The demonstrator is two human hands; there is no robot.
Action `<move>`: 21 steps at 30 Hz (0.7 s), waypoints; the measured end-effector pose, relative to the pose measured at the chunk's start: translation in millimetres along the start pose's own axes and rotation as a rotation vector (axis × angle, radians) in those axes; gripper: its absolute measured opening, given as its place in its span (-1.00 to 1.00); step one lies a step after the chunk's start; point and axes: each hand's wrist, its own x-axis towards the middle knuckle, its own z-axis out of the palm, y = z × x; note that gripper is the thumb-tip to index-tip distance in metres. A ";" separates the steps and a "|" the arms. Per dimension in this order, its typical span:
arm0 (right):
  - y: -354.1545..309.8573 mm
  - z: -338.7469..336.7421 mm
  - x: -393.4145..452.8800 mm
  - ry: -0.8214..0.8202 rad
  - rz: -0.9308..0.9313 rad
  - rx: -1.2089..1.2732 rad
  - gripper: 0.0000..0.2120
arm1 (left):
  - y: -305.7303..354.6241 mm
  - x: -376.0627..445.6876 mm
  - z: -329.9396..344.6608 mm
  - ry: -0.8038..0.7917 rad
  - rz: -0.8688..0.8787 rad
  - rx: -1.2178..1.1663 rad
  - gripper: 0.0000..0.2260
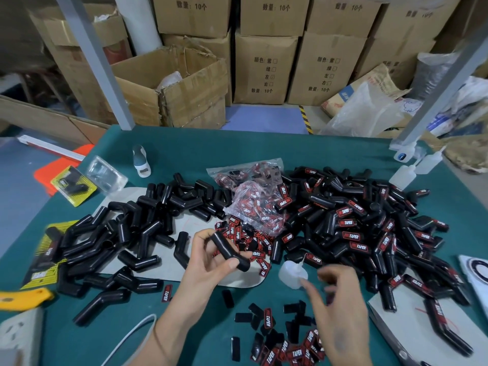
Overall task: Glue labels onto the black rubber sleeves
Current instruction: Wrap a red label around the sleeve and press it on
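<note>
Labels (287,347) on green table (184,149), left grip (211,260) holding sleeve (229,250), blurred right grip (335,291) seemingly loose, cartons (264,70) behind

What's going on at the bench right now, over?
Left hand grips one bent black rubber sleeve, no label showing. Right hand blurred, by small white squeeze bottle. Nothing in the way.
</note>
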 end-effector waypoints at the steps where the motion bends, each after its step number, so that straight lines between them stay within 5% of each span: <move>1: -3.0 -3.0 -5.9 0.032 -0.114 -0.009 -0.68 | 0.9 0.0 0.1 -0.014 0.000 -0.003 -0.51; 5: -4.5 13.3 -24.9 -0.293 -0.311 -0.165 -0.81 | 1.5 -0.2 -1.4 -0.100 0.021 0.028 -0.37; 8: 5.1 30.8 -28.3 -0.525 -0.256 -0.326 -0.65 | 3.7 -1.6 -3.7 -0.218 0.035 0.019 -0.38; 15: 2.7 33.8 -23.4 -0.556 -0.130 -0.273 -0.90 | 10.7 -7.3 -3.3 -0.390 0.017 -0.136 -0.47; 21: -0.7 20.8 -25.2 -0.566 -0.053 -0.117 -0.70 | 10.2 -8.5 -5.1 -0.242 -0.026 -0.072 -0.58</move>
